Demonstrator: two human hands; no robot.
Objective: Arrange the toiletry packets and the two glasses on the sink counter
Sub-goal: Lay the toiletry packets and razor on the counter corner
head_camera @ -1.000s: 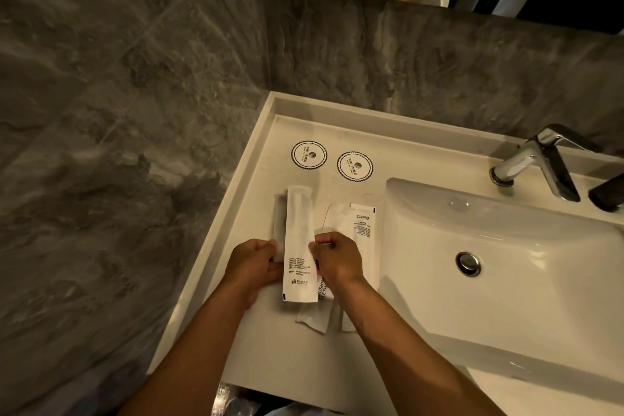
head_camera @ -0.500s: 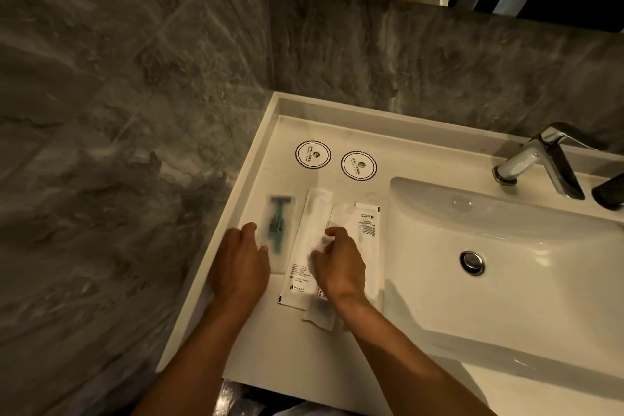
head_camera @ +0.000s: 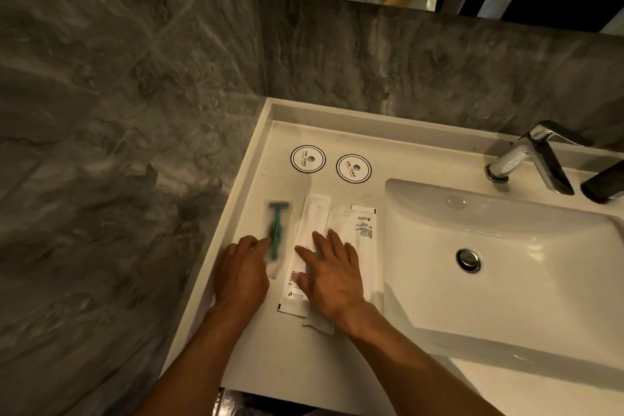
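A: What are your hands doing on the counter (head_camera: 304,358)?

B: Your left hand (head_camera: 241,275) is lying knuckles up, loosely curled, with its fingertips touching the near end of the razor packet (head_camera: 277,234). It is gripping nothing. Your right hand (head_camera: 332,275) is lying flat and released, fingers spread, pressing down on the long packet (head_camera: 309,246) and overlapping the wide packet (head_camera: 363,236) just to its right.

A: What are those packets like?

B: The razor packet is a clear, slightly blurred sleeve holding a green razor, its head pointing away from your left hand. The long packet is a narrow white paper strip with small dark print near your right wrist; what it is holding I cannot tell. The wide packet is flat white paper with a column of print beyond your right fingertips. A crumpled white corner is sticking out under your right wrist.

A: And beyond your fingers?

B: Two round coasters (head_camera: 308,159) with scalloped dark rims are lying side by side, well past both hands, flat on the smooth pale counter. No glasses are showing in this view.

A: To the right of your right hand?

B: The glossy white basin (head_camera: 506,246) is sitting just beside the wide packet, with a round metal drain. A shiny chrome tap (head_camera: 530,159) is standing beyond it. Grey veined stone is lining the walls to the left of your left hand and ahead.
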